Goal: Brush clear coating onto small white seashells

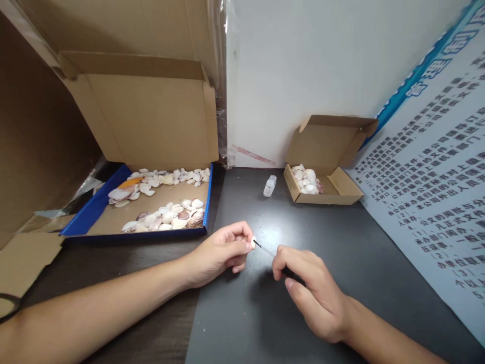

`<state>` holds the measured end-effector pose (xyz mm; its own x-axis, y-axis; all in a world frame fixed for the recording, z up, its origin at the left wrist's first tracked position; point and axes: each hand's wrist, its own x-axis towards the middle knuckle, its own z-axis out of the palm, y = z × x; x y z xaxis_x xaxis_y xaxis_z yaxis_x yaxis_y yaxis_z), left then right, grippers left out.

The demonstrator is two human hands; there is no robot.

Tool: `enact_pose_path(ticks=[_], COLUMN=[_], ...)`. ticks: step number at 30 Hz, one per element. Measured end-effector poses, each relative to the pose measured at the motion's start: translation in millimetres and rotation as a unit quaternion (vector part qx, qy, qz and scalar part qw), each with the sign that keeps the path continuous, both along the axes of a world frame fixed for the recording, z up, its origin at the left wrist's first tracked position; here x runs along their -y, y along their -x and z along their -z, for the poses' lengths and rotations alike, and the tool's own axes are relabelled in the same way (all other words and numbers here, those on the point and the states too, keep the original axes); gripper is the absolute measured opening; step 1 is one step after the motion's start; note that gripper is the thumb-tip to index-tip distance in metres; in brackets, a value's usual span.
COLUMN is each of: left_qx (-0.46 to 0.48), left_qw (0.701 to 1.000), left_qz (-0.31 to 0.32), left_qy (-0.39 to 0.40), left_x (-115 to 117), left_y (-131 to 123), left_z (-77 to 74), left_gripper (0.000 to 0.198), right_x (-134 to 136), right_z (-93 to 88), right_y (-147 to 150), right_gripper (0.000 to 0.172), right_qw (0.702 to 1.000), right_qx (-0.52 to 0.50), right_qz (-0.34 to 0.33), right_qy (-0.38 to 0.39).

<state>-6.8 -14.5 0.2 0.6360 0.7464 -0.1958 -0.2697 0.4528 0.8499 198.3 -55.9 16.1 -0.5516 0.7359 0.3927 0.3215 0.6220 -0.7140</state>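
Between its thumb and fingertips, my left hand [223,251] pinches a small white shell [253,242]. My right hand [312,288] is closed around the dark handle of a thin brush [265,248], whose dark tip touches or nearly touches the shell. Beyond the hands, a small glass bottle [270,186] with a white label stands upright and uncapped on the dark grey mat [235,313].
At the left is an open blue-edged box [207,202] with rows of shells. A smaller cardboard box [322,197], lid up, holds white shells at the back right. A printed sheet [428,202] slants along the right side; a white panel [295,65] stands behind.
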Motion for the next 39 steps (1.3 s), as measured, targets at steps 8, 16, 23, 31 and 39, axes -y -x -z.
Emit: enact_pose_path(ticks=[8,16,23,31,39], left_qx=[0.0,-0.003,-0.001,0.001,-0.007], left_qw=[1.0,1.0,1.0,1.0,1.0], left_qz=[0.001,0.001,-0.001,-0.001,-0.003], left_qy=[-0.004,-0.003,0.002,0.004,0.008], left_x=[0.2,0.1,1.4,0.7,0.5], left_y=[0.3,0.4,0.1,0.1,0.4], left_z=[1.3,0.7,-0.4,-0.3,-0.2], left_gripper=[0.015,0.016,0.016,0.017,0.02], right_x=[-0.8,-3.8,-1.2,-1.4,-1.1], right_z=[0.4,2.7,1.3,0.3,4.5], right_y=[0.5,-0.7,0.0,-0.3,-0.6], right_gripper=[0.012,0.014,0.014,0.012,0.011], right_qw=[0.999,0.997,0.999,0.999,0.998], right_qx=[0.008,0.028,0.013,-0.02,-0.039], right_qz=[0.037,0.044,-0.01,-0.005,0.022], right_qy=[0.011,0.055,0.039,0.033,0.053])
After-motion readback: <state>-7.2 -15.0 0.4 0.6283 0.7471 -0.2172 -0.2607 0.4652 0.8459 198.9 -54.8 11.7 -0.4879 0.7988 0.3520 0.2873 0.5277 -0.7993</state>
